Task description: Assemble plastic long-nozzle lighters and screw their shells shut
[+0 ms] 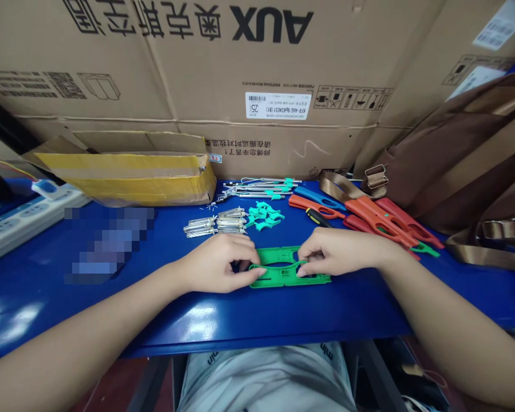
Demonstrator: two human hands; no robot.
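Observation:
A green plastic casing (283, 278) lies opened out flat on the blue table, close to its front edge. My left hand (223, 263) pinches its left end between thumb and fingers. At the right end, the fingers of my right hand (339, 252) are closed on the casing too. A thin curved green strip runs between the two hands across the casing. Just behind are teal plastic pieces (265, 216), with clear tube-like parts (218, 222) to their left. Thin metal rods with teal ends (261, 187) lie farther back.
Red lighter-like casings (381, 220), a blue one (320, 198) and a black-and-yellow screwdriver (317, 217) lie at right. A brown bag (467, 154) stands behind them. A yellow-taped carton (133, 177) and a power strip (30, 214) sit at left. Large cardboard (223, 68) walls the back.

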